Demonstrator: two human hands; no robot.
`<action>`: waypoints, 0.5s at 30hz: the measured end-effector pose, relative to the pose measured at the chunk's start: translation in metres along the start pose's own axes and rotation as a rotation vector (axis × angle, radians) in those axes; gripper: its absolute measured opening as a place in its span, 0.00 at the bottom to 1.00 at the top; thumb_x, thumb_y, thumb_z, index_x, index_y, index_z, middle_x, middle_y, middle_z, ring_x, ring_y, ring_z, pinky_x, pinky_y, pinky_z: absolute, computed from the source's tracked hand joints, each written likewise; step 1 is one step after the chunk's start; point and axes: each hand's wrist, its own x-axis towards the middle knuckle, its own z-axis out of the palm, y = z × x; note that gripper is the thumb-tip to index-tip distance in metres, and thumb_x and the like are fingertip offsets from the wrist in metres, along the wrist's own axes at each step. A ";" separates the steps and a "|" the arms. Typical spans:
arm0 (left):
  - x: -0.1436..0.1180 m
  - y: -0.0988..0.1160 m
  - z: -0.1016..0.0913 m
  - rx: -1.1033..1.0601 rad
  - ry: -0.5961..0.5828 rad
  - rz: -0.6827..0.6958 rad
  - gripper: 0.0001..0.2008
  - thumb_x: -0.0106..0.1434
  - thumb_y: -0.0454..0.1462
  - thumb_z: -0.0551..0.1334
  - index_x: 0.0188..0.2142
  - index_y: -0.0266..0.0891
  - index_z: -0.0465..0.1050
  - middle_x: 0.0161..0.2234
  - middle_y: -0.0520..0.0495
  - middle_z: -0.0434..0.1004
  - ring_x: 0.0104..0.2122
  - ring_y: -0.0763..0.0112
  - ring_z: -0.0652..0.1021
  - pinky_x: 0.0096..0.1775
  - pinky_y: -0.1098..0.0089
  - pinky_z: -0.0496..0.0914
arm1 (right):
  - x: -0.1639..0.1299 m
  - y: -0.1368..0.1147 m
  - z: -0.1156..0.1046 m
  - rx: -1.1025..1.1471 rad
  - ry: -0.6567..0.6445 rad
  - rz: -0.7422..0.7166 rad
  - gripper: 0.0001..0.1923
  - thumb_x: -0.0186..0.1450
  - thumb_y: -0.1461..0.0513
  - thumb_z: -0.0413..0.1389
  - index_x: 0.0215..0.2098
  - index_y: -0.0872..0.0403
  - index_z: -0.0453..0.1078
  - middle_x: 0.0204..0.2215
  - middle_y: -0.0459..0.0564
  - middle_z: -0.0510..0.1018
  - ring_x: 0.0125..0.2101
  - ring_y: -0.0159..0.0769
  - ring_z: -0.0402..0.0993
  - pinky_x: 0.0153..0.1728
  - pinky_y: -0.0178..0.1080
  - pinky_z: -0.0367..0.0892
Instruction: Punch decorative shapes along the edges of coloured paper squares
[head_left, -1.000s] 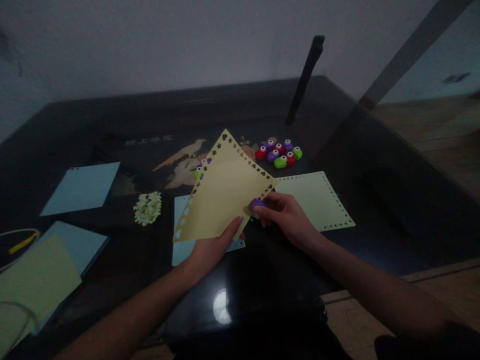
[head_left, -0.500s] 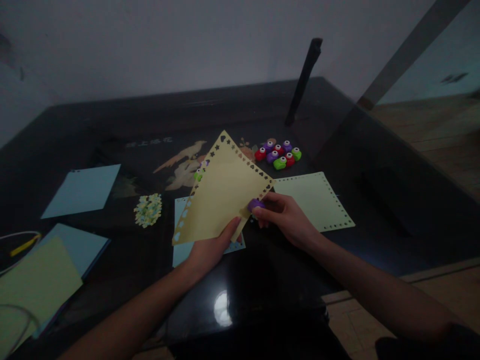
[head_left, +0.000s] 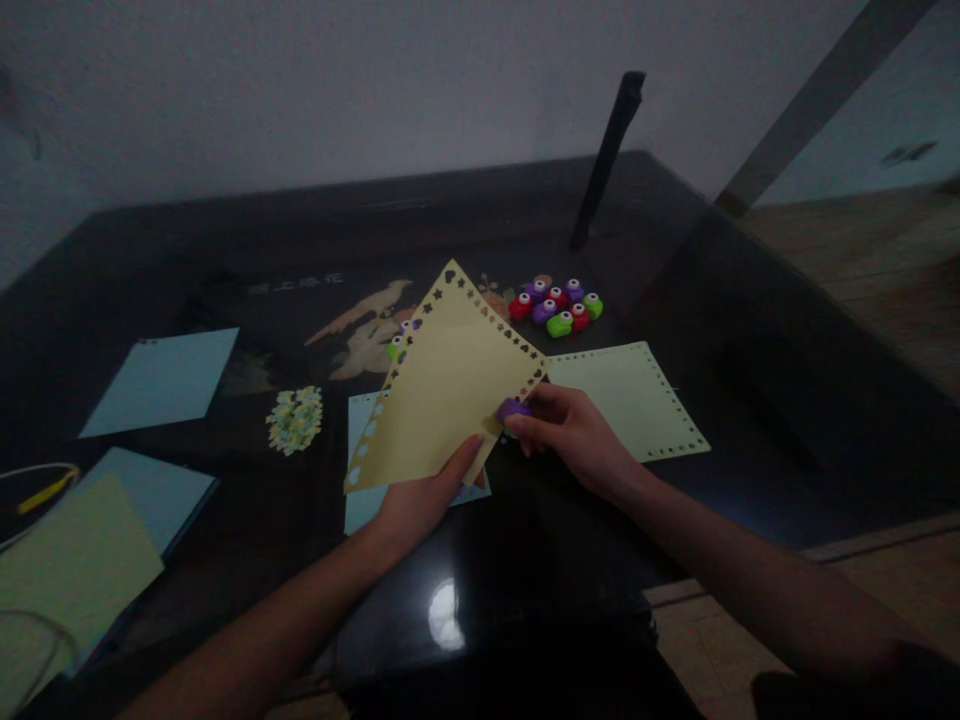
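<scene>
My left hand (head_left: 431,495) pinches the lower corner of a yellow sheet of paper (head_left: 442,390), its thumb on top. Small heart, star and flower holes run along two of the sheet's edges and part of a third. In my right hand (head_left: 562,430), closed between thumb and fingers, is a small purple craft punch (head_left: 512,408), set at the sheet's lower right edge. A blue sheet (head_left: 364,508) with punched edges lies partly hidden beneath the yellow one. To the right, a pale green sheet (head_left: 622,405) with holes along its edges lies flat on the table.
Several red, purple and green punches (head_left: 559,305) stand behind the sheet. Punched paper bits (head_left: 295,420) form a pile at left. Blue paper (head_left: 161,380) and a stack with yellow-green paper (head_left: 82,570) lie farther left. A black post (head_left: 609,160) rises from the dark glossy table (head_left: 465,205).
Hardly anything differs. Both hands keep their hold, with the purple punch still at the yellow sheet's edge; the view has shifted very slightly.
</scene>
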 end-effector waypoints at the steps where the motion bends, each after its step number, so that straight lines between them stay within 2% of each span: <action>1: 0.000 0.000 0.000 -0.002 0.014 0.001 0.12 0.57 0.45 0.57 0.33 0.41 0.73 0.33 0.44 0.78 0.47 0.59 0.74 0.51 0.60 0.64 | 0.000 -0.001 0.000 0.000 0.003 0.005 0.13 0.54 0.56 0.62 0.33 0.54 0.71 0.22 0.44 0.71 0.19 0.26 0.62 0.20 0.33 0.57; 3: 0.000 0.001 0.000 -0.001 0.026 0.000 0.12 0.56 0.45 0.57 0.32 0.42 0.73 0.33 0.44 0.78 0.47 0.59 0.73 0.52 0.60 0.64 | -0.001 -0.002 0.001 0.009 0.007 0.008 0.12 0.53 0.56 0.62 0.33 0.54 0.71 0.22 0.44 0.71 0.19 0.26 0.62 0.20 0.33 0.57; 8: -0.001 0.002 0.001 0.011 -0.023 -0.041 0.12 0.56 0.45 0.56 0.23 0.42 0.70 0.26 0.45 0.77 0.42 0.58 0.76 0.49 0.60 0.67 | -0.001 -0.002 0.002 0.011 0.025 0.003 0.12 0.53 0.56 0.62 0.31 0.54 0.71 0.23 0.44 0.72 0.20 0.26 0.61 0.20 0.33 0.56; 13: -0.001 -0.002 0.002 0.001 0.002 -0.012 0.11 0.56 0.46 0.57 0.28 0.43 0.72 0.30 0.45 0.78 0.46 0.57 0.74 0.51 0.58 0.64 | -0.001 0.003 0.002 0.017 0.048 -0.008 0.11 0.53 0.55 0.62 0.30 0.54 0.72 0.24 0.45 0.73 0.21 0.27 0.62 0.21 0.33 0.56; 15: -0.001 -0.003 0.002 -0.017 -0.022 -0.011 0.12 0.57 0.47 0.56 0.27 0.43 0.72 0.29 0.44 0.78 0.46 0.56 0.73 0.51 0.58 0.64 | -0.001 0.003 0.002 0.012 0.049 -0.008 0.12 0.53 0.55 0.62 0.30 0.54 0.72 0.23 0.44 0.72 0.20 0.27 0.61 0.20 0.33 0.55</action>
